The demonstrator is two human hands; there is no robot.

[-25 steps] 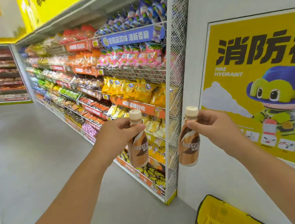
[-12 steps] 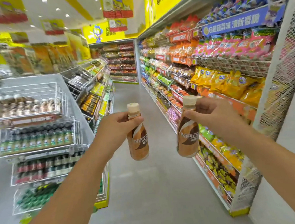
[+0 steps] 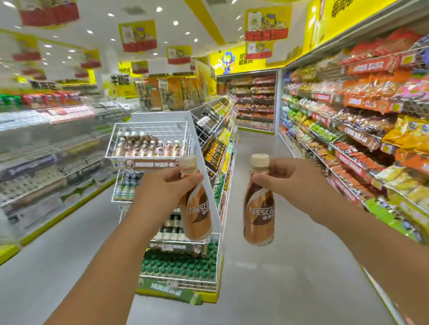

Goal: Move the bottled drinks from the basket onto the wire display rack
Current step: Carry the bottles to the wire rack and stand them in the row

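Observation:
My left hand (image 3: 164, 190) grips the neck of a brown Nescafe bottle (image 3: 197, 215) with a cream cap. My right hand (image 3: 287, 179) holds a second brown Nescafe bottle (image 3: 258, 218) by its neck. Both bottles hang upright at chest height, apart from each other. Ahead stands the white wire display rack (image 3: 154, 136); its top tier holds several similar brown bottles, and lower tiers hold dark and green-capped bottles. The left bottle overlaps the rack's right edge in view. The basket is out of sight.
Snack shelves (image 3: 361, 128) line the right side of the aisle. A long blurred shelf unit (image 3: 34, 157) runs along the left. Grey floor (image 3: 271, 287) stretches between the rack and the right shelves. Hanging signs fill the ceiling.
My view has swung left, from the wall poster and yellow basket to the aisle. The wire rack now sits ahead and nearer. Both hands keep their bottles.

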